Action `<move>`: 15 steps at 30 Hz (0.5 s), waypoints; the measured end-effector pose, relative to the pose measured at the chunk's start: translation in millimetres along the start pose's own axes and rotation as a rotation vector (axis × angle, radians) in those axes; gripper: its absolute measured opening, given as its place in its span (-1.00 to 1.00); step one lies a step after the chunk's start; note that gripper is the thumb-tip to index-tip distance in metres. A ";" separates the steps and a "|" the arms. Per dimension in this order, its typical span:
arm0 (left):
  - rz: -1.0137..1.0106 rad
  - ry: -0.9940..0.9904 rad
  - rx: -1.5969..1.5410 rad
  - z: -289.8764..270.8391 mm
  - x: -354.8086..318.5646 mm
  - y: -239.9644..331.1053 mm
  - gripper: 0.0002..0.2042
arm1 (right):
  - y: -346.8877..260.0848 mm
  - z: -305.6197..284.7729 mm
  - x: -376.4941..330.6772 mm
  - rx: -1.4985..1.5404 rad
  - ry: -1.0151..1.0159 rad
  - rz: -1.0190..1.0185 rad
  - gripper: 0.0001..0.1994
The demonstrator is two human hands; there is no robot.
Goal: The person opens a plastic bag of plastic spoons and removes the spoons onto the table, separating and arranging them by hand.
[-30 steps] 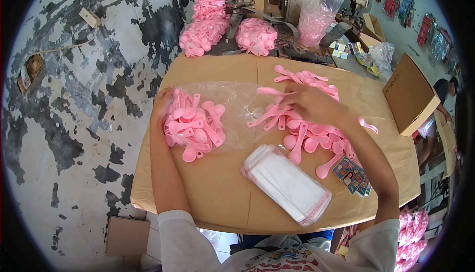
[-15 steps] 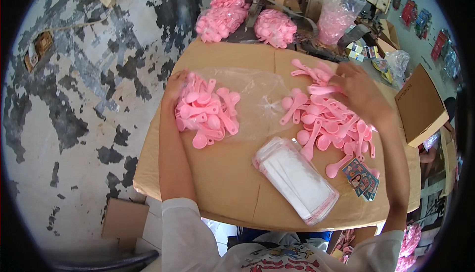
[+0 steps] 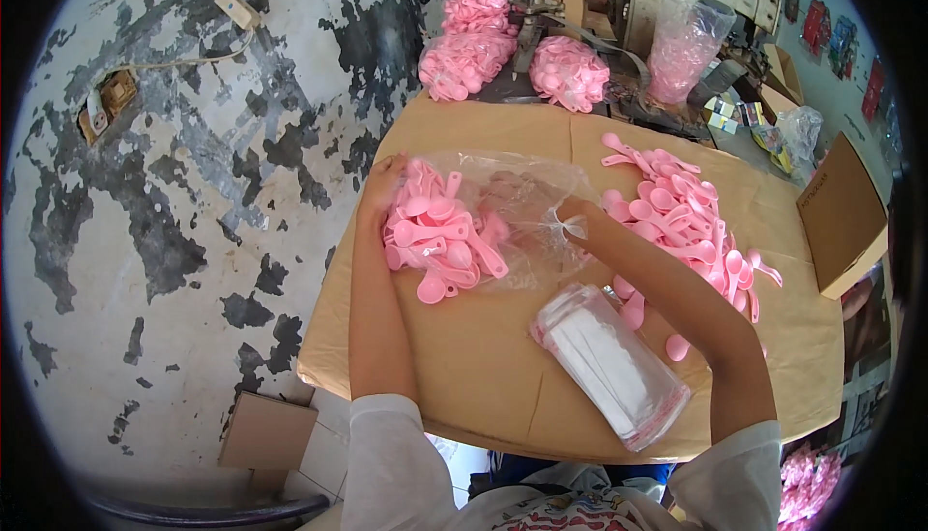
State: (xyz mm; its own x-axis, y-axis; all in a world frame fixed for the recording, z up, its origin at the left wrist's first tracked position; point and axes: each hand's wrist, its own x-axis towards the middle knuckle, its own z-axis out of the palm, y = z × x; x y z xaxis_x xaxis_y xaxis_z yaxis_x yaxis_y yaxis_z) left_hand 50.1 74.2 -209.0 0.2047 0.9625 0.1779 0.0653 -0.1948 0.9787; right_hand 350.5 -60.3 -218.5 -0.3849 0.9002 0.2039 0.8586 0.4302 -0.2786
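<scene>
A loose heap of pink plastic measuring spoons (image 3: 440, 236) lies on the left of the table, by a clear plastic bag (image 3: 527, 270). My left hand (image 3: 385, 181) rests against the heap's far left side, its fingers mostly hidden by the spoons. My right hand (image 3: 527, 198) reaches left across the bag and shows blurred through or against the clear film; its grip cannot be made out. Smeared pink spoons (image 3: 493, 229) sit just by its fingers. A second pile of pink spoons (image 3: 677, 212) spreads to the right, partly behind my right forearm.
A stack of clear plastic sleeves (image 3: 609, 367) lies near the front edge of the brown-covered table (image 3: 474, 376). Bagged pink spoons (image 3: 469, 62) and a machine (image 3: 619, 0) stand at the back. An open cardboard box (image 3: 843, 217) is on the right, a peeling wall (image 3: 193, 222) on the left.
My right hand has moved left from the right-hand spoon pile to the clear bag beside the left heap. My left hand stays by that heap. The whole view has shifted slightly.
</scene>
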 end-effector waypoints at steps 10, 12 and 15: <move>0.028 -0.001 -0.005 -18.1 10.0 -18.5 -0.60 | -49.7 -140.3 -94.3 -0.341 0.006 -0.179 -0.73; -0.013 0.013 0.000 -21.3 6.0 -15.8 -0.61 | -41.5 -167.6 -132.4 -0.391 0.063 -0.105 -0.67; 0.036 0.016 0.039 -5.7 3.9 -3.4 -0.60 | -50.6 -205.8 -173.9 -0.517 0.119 0.042 -0.62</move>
State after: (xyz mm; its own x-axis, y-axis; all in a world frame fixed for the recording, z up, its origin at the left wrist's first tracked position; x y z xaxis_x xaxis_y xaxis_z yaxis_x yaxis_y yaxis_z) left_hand 45.1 79.6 -211.1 0.1916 0.9577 0.2147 0.0962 -0.2360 0.9670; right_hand 443.6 -252.5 -46.7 -0.3315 0.8888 0.3164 0.9388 0.2775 0.2042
